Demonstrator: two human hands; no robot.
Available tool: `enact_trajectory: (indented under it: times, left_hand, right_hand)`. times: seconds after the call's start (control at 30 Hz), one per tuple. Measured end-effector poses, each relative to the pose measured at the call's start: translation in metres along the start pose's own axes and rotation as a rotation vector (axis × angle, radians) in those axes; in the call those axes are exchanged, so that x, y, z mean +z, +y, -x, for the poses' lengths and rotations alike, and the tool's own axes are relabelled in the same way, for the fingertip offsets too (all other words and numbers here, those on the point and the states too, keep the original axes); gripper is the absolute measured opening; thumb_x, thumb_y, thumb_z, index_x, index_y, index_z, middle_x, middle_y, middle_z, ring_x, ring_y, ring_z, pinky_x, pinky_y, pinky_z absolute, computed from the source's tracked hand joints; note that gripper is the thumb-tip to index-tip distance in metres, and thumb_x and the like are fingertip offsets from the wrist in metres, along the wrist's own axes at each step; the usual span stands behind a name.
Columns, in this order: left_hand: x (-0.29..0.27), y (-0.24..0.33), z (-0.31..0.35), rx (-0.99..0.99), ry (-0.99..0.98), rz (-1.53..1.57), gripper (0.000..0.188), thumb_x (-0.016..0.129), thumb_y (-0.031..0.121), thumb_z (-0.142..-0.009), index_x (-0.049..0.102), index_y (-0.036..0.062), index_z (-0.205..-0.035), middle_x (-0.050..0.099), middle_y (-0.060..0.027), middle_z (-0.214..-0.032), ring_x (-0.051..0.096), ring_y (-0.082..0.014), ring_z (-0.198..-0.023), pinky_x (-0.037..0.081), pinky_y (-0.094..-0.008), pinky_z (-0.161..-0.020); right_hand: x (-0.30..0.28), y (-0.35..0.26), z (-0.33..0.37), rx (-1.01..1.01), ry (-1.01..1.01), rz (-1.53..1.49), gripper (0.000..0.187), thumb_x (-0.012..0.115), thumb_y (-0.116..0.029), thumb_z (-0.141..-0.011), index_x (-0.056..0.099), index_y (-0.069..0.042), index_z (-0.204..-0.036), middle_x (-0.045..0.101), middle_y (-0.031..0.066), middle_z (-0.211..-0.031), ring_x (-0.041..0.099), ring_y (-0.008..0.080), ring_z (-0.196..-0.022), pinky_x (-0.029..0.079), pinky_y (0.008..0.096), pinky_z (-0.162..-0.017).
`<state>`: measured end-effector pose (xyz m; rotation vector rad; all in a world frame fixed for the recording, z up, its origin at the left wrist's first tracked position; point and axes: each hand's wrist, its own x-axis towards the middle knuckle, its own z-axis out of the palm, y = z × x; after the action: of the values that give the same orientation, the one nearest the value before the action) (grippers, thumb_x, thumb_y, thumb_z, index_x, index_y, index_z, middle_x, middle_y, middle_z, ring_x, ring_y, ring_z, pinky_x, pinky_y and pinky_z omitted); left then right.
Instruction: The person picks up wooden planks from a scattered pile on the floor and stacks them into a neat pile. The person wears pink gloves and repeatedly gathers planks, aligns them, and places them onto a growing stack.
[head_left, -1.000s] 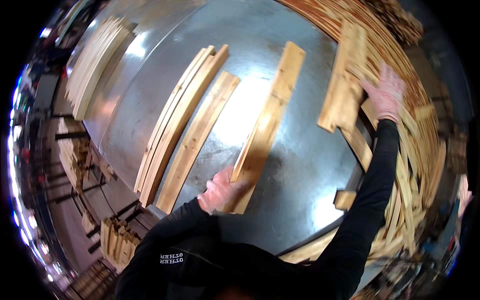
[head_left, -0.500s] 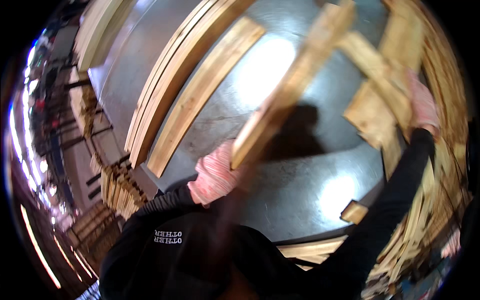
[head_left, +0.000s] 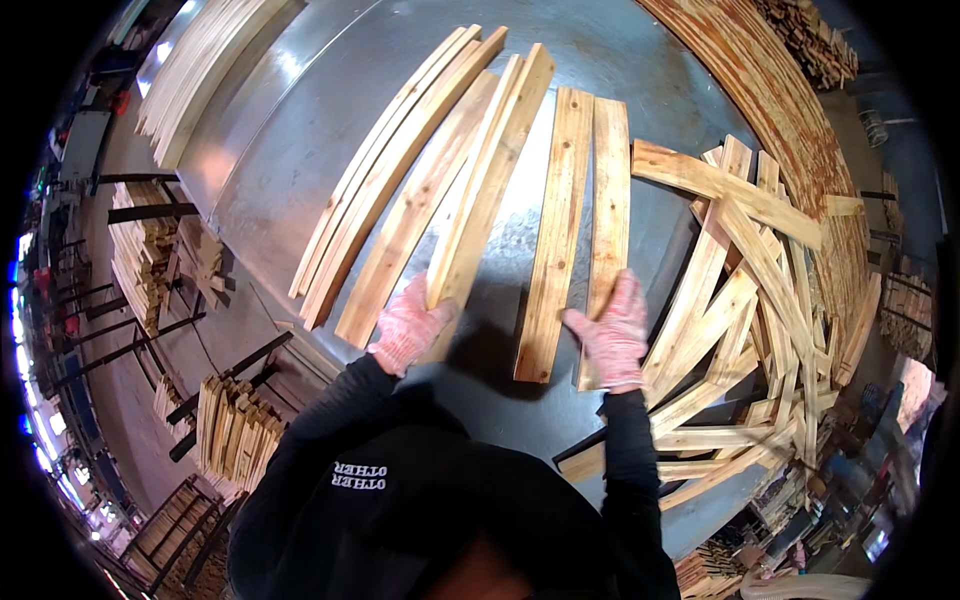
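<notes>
Several long pale wooden slats lie side by side on a grey metal table (head_left: 300, 150). My left hand (head_left: 408, 325), in a pink-white glove, grips the near end of one slat (head_left: 487, 185) that runs up and away. My right hand (head_left: 612, 335), gloved the same, lies on the near end of the rightmost slat (head_left: 607, 190), fingers spread. Another slat (head_left: 555, 230) lies between the two hands. My black sleeves come in from the lower edge.
A loose heap of crossed slats (head_left: 760, 300) fills the table's right side. A neat row of slats (head_left: 195, 70) lies at the far left edge. Stacks of wood (head_left: 235, 430) stand on racks below the table's left edge.
Both hands have come down from carrying slats in the air; the slats now lie flat in a row on the table, with my hands at their near ends.
</notes>
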<state>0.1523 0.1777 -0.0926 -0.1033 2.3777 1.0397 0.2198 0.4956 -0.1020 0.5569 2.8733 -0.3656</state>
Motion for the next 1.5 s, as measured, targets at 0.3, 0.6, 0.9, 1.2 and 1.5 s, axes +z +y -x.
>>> enact_trajectory:
  times: [0.3,0.6,0.9,1.2,1.5]
  left_hand:
    - [-0.02,-0.014,0.007,0.319,0.28,-0.668,0.081,0.072,0.037,-0.084,0.038,0.0013,-0.149,0.049,-0.0209,-0.144,0.052,-0.0361,-0.129,0.042,-0.0466,-0.106]
    - [-0.056,0.022,0.005,0.081,0.058,-0.455,0.088,0.067,0.028,-0.081,0.027,-0.0004,-0.155,0.051,-0.026,-0.14,0.055,-0.0398,-0.126,0.046,-0.0459,-0.103]
    - [-0.232,-0.052,-0.04,0.199,0.702,-0.596,0.087,0.07,0.031,-0.079,0.032,0.0064,-0.153,0.056,-0.0246,-0.125,0.06,-0.0416,-0.111,0.052,-0.0506,-0.092]
    - [-0.252,-0.112,-0.092,0.407,0.676,-0.916,0.075,0.071,0.039,-0.086,0.042,0.0056,-0.146,0.052,-0.0215,-0.138,0.049,-0.0409,-0.13,0.043,-0.0511,-0.106]
    - [-0.199,-0.087,-0.069,0.274,-0.082,-0.175,0.081,0.063,0.055,-0.092,0.038,0.0038,-0.151,0.063,-0.0276,-0.122,0.062,-0.0412,-0.116,0.049,-0.0482,-0.096]
  right_hand:
    - [0.025,-0.115,0.049,0.016,0.115,-0.238,0.108,0.07,-0.062,-0.082,0.025,0.001,-0.156,0.026,0.034,-0.158,0.02,0.0492,-0.149,0.012,0.0558,-0.123]
    - [0.049,-0.118,0.03,0.186,0.122,0.097,0.1,0.069,-0.06,-0.084,0.029,-0.002,-0.156,0.029,0.0297,-0.158,0.025,0.047,-0.148,0.016,0.0523,-0.123]
    - [0.063,-0.267,0.042,0.071,0.017,-0.393,0.111,0.075,-0.06,-0.079,0.022,-0.002,-0.157,0.025,0.0331,-0.159,0.032,0.0491,-0.145,0.029,0.0515,-0.119]
    - [0.062,-0.316,0.018,0.344,-0.024,-0.405,0.107,0.076,-0.028,-0.078,0.013,0.0,-0.159,0.026,0.0349,-0.157,0.035,0.0455,-0.142,0.029,0.0464,-0.119]
    - [0.087,-0.289,0.002,0.392,-0.589,-2.496,0.085,0.072,-0.007,-0.075,0.033,0.0,-0.15,0.065,0.0167,-0.116,0.066,0.0341,-0.099,0.054,0.0433,-0.094]
